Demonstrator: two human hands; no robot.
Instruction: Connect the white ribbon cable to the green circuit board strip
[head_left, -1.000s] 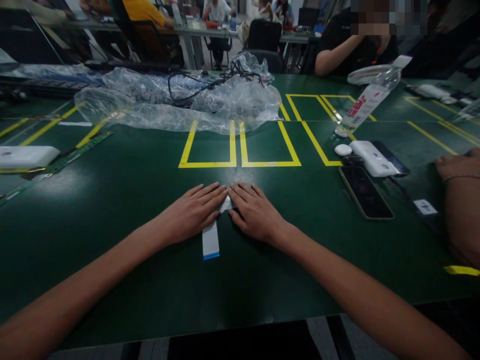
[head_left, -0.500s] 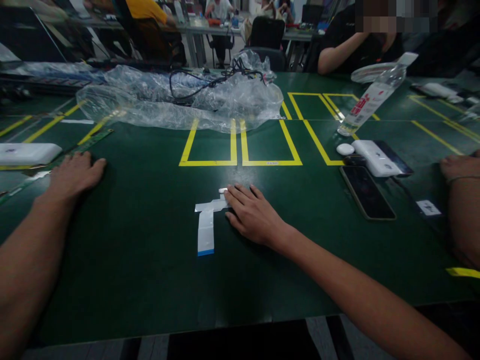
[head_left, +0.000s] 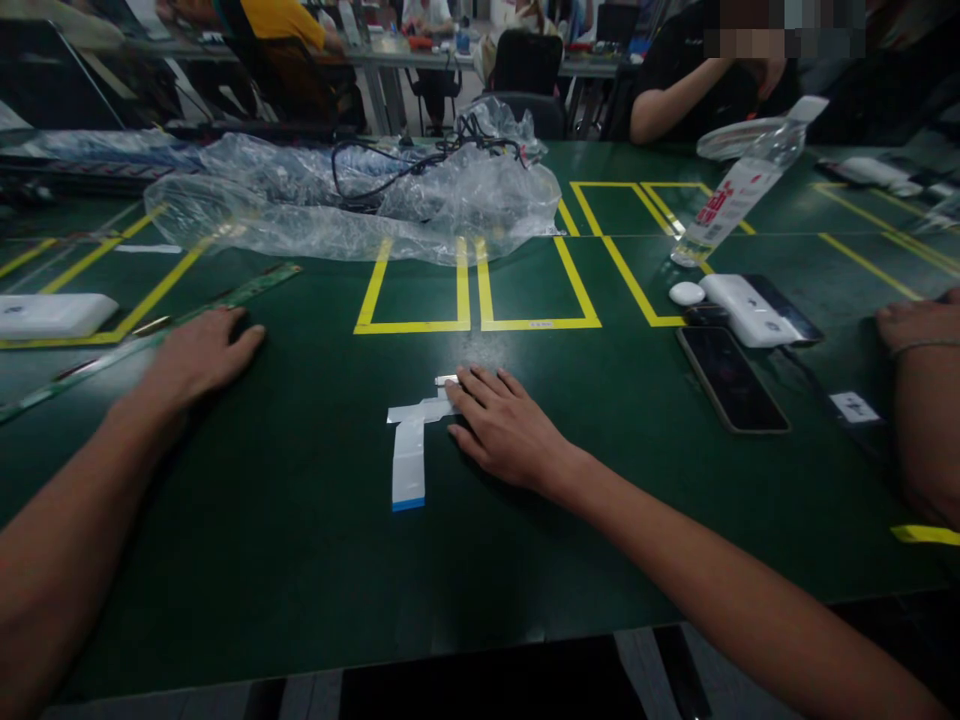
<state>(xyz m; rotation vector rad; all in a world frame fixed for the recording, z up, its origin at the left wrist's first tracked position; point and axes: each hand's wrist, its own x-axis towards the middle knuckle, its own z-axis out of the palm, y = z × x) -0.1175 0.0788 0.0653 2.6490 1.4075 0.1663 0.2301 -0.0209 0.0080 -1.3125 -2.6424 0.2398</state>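
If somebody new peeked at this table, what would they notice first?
Probably the big crinkly clear plastic, spread over the far part of the green table, from the left to the middle. Just in front of it, bright yellow tape marks out box shapes. Nearer, in the middle, the flat right hand rests over one end of a bent white strip with a blue tip.

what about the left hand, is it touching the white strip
No, the left hand is at the green strip, apart from the white strip.
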